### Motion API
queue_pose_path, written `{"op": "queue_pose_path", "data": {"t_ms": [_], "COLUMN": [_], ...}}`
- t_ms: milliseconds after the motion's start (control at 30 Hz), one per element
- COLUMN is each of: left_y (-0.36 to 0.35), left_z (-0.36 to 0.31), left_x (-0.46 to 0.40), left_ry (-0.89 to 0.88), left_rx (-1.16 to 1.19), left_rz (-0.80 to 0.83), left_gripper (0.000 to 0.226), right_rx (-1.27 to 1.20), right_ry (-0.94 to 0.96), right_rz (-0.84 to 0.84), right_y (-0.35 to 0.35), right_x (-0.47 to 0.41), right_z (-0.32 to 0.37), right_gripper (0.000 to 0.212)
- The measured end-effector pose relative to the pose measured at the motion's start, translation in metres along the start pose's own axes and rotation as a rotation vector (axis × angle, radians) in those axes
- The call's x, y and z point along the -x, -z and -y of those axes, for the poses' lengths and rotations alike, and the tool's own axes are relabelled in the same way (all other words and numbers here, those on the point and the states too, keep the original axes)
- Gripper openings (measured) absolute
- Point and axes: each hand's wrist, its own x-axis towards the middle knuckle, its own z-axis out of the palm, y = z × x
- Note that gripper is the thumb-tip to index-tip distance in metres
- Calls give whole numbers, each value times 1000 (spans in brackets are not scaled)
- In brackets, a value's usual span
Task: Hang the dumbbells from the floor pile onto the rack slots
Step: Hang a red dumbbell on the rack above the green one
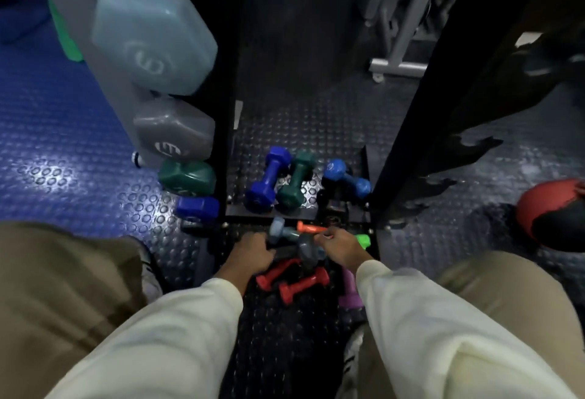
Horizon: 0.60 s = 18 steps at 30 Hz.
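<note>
The floor pile lies at the foot of the black rack (pixel 226 82). It holds two red dumbbells (pixel 275 273) (pixel 302 284), a purple one (pixel 349 291), a bright green one (pixel 364 240), an orange one (pixel 311 227), a pale grey one (pixel 280 229) and a dark grey one (pixel 307 253). My left hand (pixel 251 254) grips the dark grey dumbbell's handle, fingers curled over it. My right hand (pixel 337 248) is curled down in the pile between the orange and green dumbbells; what it holds is hidden.
Inside the rack base lie a dark blue (pixel 269 180), a dark green (pixel 296 181) and a blue dumbbell (pixel 346 177). The left rack side carries light blue (pixel 152 37), grey (pixel 174 132), green (pixel 188 177) and blue (pixel 198 208) weights. A red ball (pixel 550 208) sits right.
</note>
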Motion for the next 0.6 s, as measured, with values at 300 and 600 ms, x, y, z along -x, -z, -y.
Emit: {"op": "queue_pose_path", "data": {"t_ms": [300,600], "left_y": [-41,-84], "left_z": [11,2], "left_x": [-8,0], "left_ry": [-38,49], "left_rx": [-148,-39], "left_rz": [151,288], "left_gripper": [63,50], "right_rx": [44,244], "right_ry": [-27,-97], "right_rz": [146,201], "right_y": [-44,-76], "right_x": [-21,-25], "right_z": [-28,-53], "right_gripper": [87,46]}}
